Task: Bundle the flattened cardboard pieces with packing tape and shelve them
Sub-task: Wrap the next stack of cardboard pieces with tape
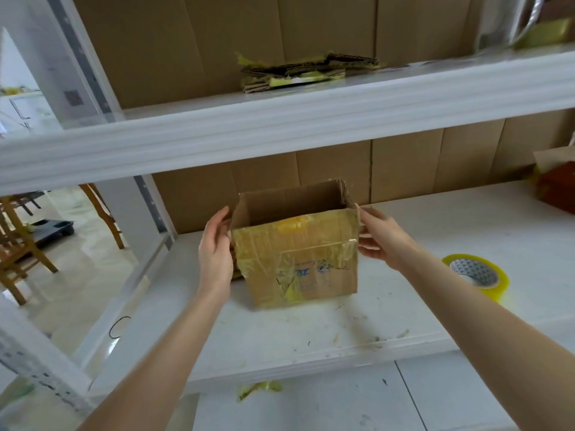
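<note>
Loosely spread, the left hand (pixel 216 250) and right hand (pixel 381 241) flank the open-topped cardboard box (pixel 295 259), whose floor is hidden.

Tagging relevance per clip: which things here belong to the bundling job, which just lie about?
Job: open brown cardboard box; yellowish packing tape roll; taped bundle of flattened cardboard on white upper shelf.
Lying about: wooden chair; reddish-brown box, far right.

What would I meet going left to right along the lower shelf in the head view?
left hand → open cardboard box → right hand → roll of yellow packing tape → reddish-brown box at the right edge
</note>
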`<state>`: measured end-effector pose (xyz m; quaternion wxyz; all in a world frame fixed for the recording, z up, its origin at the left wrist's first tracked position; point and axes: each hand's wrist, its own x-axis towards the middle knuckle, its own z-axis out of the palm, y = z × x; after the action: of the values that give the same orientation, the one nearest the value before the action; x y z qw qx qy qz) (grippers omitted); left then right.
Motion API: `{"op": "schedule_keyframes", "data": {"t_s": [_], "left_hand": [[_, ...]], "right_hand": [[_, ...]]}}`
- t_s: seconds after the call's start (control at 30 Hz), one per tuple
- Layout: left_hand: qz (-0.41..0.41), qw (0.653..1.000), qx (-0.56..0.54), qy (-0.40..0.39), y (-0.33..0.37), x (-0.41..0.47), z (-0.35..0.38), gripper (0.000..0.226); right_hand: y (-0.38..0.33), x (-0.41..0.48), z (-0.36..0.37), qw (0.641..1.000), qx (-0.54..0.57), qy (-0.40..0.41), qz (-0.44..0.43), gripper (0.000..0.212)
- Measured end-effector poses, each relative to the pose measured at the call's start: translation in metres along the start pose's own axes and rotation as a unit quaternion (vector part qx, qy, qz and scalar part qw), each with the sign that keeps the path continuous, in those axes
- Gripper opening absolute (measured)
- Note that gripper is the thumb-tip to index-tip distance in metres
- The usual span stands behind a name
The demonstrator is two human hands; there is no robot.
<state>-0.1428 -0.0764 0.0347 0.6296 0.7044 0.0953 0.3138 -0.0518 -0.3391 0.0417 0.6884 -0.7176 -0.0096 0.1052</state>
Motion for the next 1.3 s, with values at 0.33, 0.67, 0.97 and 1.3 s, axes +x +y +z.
{"op": "schedule_keyframes", "data": {"t_s": [0.33, 0.67, 0.97, 1.3], "left_hand": [[0.126, 0.932, 0.28, -0.194, -0.007, 0.002, -0.003, 0.024], [0.12, 0.921, 0.258, -0.265, -0.015, 0.005, 0.002, 0.009], [0.072, 0.947, 0.264, -0.169, -0.032, 0.012, 0.019, 0.023], [0.061, 0.875, 0.44, -0.192, -0.032, 0.063, 0.038, 0.113]], "right_hand": [[0.013, 0.003, -0.009, 0.982, -0.098, -0.05, -0.155, 0.019], [0.024, 0.01, -0.012, 0.98, -0.15, -0.129, 0.003, 0.094], [0.028, 0.007, -0.014, 0.964, -0.232, -0.093, -0.089, 0.024], [0.038, 0.044, -0.002, 0.954, -0.297, 0.0, -0.04, 0.092]]}}
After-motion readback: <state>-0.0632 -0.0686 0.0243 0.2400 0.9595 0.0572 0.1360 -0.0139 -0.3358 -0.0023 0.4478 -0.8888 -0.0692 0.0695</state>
